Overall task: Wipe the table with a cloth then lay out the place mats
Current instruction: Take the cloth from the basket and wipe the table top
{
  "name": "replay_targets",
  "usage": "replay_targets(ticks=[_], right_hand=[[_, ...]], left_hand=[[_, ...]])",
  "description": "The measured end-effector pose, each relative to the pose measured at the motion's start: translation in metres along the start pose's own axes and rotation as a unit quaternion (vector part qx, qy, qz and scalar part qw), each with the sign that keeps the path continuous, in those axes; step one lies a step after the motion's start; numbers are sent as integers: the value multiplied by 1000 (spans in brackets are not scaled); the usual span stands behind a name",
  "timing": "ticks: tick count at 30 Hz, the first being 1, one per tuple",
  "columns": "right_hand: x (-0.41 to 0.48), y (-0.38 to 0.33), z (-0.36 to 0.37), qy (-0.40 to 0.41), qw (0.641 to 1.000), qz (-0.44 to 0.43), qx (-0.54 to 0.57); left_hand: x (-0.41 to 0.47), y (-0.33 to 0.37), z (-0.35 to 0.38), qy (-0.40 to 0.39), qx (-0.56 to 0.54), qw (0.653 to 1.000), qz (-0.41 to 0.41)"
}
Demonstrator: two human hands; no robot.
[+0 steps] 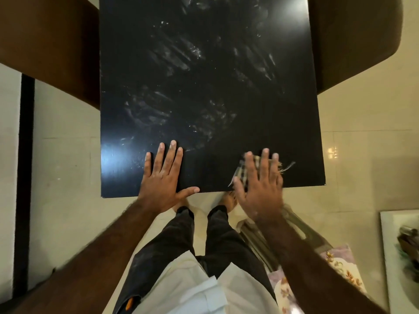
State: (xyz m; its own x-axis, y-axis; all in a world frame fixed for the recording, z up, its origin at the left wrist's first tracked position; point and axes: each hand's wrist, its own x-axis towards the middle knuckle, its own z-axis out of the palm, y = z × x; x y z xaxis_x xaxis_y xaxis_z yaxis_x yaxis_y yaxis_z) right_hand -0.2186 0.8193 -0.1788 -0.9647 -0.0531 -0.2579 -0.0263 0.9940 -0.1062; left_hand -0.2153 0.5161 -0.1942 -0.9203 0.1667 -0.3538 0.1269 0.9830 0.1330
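— How many hands are on the table (294, 132)?

— Two, both flat. The left hand (162, 180) lies bare on the black top near the near edge, left of middle. Its four fingers are straight and a little apart, and the thumb stretches out sideways along the edge.

— And the right hand (260, 193)?

— It presses down on the one cloth (243, 175), a checked one. The fingers are straight and spread, not curled round it. The cloth sits under the palm and fingers at the near edge, right of middle, and shows between the fingers (a few frayed threads stick out past the little finger).

— Is there anything else on the top?

— Only whitish smears in several streaky patches, from the middle toward the far end.

— What is around the table?

— There are two brown chairs, one at the left side (52, 46) and one at the right (353, 37), both drawn up to the table's long sides. The person's two bare feet (227, 199) stand on pale floor tiles just below the near edge.

— Are there place mats?

— One flowered sheet (342, 266) lies low at the right, beside the right forearm. Whether it is a mat cannot be told.
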Motion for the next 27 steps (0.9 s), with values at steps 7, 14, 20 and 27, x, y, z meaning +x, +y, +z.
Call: replay_targets(ticks=[7, 14, 20, 27], right_hand=[[71, -47, -5, 43, 998, 46, 26], [42, -104, 3, -20, 985, -170, 28], [42, -34, -17, 17, 991, -83, 105], [69, 35, -9, 49, 996, -35, 63]], left_hand=[[0, -1, 1, -18, 0, 1000, -1], [-1, -4, -2, -28, -23, 999, 15], [-7, 44, -7, 21, -46, 999, 5], [31, 128, -2, 41, -30, 999, -4]])
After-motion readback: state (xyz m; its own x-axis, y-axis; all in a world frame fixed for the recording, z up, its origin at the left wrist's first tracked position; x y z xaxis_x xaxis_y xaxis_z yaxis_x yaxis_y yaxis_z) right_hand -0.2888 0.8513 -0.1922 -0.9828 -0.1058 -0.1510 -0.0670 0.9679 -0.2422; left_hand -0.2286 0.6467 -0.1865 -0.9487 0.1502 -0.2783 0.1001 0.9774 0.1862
